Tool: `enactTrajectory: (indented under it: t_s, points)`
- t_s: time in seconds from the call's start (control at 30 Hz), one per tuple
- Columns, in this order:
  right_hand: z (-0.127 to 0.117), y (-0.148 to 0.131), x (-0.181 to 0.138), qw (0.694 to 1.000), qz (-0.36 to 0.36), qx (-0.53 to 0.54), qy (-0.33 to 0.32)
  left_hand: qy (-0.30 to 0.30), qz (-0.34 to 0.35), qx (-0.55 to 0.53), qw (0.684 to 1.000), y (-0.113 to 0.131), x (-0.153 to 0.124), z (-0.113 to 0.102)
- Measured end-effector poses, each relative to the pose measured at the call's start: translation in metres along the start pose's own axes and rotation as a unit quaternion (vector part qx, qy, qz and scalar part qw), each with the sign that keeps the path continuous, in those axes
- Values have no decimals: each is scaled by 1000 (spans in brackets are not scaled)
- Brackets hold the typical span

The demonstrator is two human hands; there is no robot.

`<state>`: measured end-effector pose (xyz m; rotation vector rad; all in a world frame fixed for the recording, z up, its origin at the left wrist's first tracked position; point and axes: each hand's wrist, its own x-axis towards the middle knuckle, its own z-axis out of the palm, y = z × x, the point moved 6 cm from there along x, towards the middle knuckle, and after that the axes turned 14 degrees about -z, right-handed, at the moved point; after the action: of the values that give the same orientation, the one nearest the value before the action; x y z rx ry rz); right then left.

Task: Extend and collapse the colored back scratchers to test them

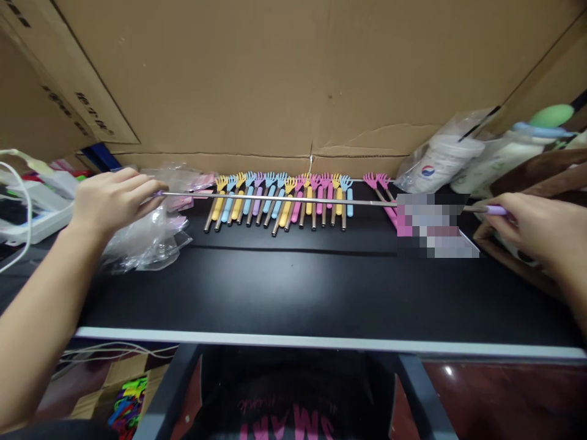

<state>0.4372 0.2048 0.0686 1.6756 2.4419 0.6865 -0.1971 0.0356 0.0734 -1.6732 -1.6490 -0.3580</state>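
Observation:
A telescopic back scratcher (284, 199) is pulled out to full length, a thin silver rod stretched level above the black table (293, 293). My left hand (114, 198) pinches its left end. My right hand (534, 229) grips its purple handle at the right end. Under the rod lies a row of several collapsed scratchers (279, 205) with yellow, blue, pink and purple claw heads, side by side near the back edge. A couple of pink scratchers (380, 186) lie to the right of the row.
Clear plastic bags (151, 238) are heaped at the left. A white power strip (34, 217) with cables sits at the far left. Bagged paper cups (443, 159) and bottles stand at the back right. A cardboard wall (275, 79) rises behind.

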Motion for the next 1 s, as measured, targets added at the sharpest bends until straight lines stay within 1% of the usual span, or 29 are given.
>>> enactTrajectory:
  t_s: [0.07, 0.2, 0.37, 0.47, 0.5, 0.57, 0.67, 0.73, 0.8, 0.9, 1.0]
  points:
    - [1, 2, 2, 1000, 2, -1, 25, -6, -11, 4, 1000, -2, -1, 1]
    - [3, -1, 5, 997, -31, -17, 74, -10, -12, 13, 1000, 1, -1, 3]
    - [6, -8, 4, 999, -29, 3, 34, -21, -14, -16, 1000, 5, -1, 5]
    - [-3, -27, 2, 999, -47, -5, 22, 0, -4, -7, 1000, 13, 0, 2]
    - [-7, -36, 2, 998, -59, -8, 20, 10, 7, 2, 1000, 20, 2, 1]
    - [-16, -60, 2, 996, -85, -16, 21, 22, 41, 12, 999, 42, 6, -1]
    - [-26, -97, 4, 989, -138, -40, 23, 7, 96, -21, 995, 84, 15, -4]
    - [-34, -118, 4, 981, -183, -50, 51, 13, 120, -41, 992, 109, 21, -9]
    - [-42, -132, 3, 971, -216, -48, 86, 31, 134, -39, 990, 128, 25, -14]
    - [-54, -148, 1, 960, -245, -36, 133, 41, 158, -48, 985, 153, 28, -22]
    - [-66, -165, -2, 948, -268, -18, 172, 48, 184, -84, 978, 174, 29, -28]
